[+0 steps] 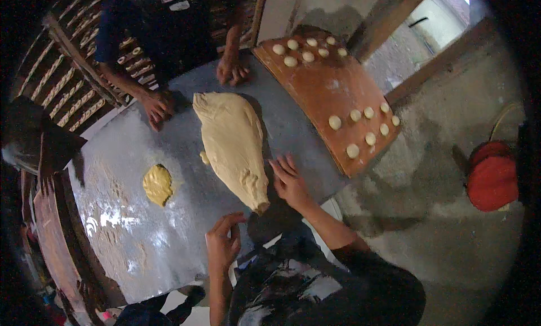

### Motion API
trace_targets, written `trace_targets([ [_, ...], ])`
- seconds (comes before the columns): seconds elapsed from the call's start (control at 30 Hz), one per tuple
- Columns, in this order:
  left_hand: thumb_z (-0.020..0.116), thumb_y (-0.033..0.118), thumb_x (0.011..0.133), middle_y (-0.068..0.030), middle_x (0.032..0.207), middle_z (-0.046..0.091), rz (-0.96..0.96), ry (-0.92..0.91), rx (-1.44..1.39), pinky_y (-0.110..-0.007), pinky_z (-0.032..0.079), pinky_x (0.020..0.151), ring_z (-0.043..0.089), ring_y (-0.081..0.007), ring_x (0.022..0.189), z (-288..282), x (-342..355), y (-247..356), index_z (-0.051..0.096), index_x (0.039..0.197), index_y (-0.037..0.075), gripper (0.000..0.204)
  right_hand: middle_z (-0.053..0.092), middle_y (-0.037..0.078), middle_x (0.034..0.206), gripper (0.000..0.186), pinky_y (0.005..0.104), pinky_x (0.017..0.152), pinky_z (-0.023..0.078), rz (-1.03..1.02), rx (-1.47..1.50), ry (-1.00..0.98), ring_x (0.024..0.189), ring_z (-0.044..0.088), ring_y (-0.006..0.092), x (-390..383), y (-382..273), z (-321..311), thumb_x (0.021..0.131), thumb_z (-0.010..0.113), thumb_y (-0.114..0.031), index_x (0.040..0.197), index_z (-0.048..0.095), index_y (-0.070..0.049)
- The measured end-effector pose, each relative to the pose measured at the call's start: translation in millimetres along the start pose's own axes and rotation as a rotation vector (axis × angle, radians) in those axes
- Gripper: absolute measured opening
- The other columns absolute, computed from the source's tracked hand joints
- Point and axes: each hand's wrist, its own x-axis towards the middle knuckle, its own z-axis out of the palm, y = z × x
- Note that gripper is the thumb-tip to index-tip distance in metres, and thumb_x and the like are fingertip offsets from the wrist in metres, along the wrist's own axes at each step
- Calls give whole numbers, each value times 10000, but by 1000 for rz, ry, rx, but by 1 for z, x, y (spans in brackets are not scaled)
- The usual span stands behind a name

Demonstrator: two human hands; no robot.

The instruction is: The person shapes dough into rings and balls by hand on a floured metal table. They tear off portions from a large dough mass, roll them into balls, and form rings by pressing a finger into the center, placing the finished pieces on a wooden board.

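A long, pale slab of dough [231, 140] lies across the grey worktop [186, 236], its narrow end towards me. My right hand [289, 182] is just right of that end, fingers spread and holding nothing. Close to the dough's near tip is my left hand [224, 236], open, with thumb and fingers apart and pointing at it. Left of the dough sits a soft yellow lump [157, 185] that looks like margarine. Across the table, a co-worker's two hands [158, 107] rest at the worktop near the dough's far end.
At the far right an orange-brown board [315, 92] adjoins the worktop and carries several small dough balls [335, 122] in two groups. Flour dusts the worktop's left part. Racks of shaped pieces [84, 89] stand behind the co-worker. A red round object [492, 176] is on the right.
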Motion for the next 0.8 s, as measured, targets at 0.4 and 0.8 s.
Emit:
trace_targets([
  [0.4, 577, -121, 840, -131, 1015, 749, -196, 106, -216, -335, 558, 822, 734, -249, 935, 6, -16, -8, 719, 967, 31, 243, 544, 269, 1411, 505, 531, 1137, 364, 170, -285, 104, 1336, 492, 442, 63, 40, -24, 932, 688, -251, 1407, 580, -120],
  [0.8, 620, 408, 985, -221, 961, 675, -416, 24, 537, -492, 571, 676, 697, -420, 749, 95, 13, 13, 320, 1452, -15, 698, 732, 123, 848, 422, 475, 679, 552, 241, -179, -2, 747, 716, 345, 40, 32, -29, 870, 726, -395, 1177, 631, -122],
])
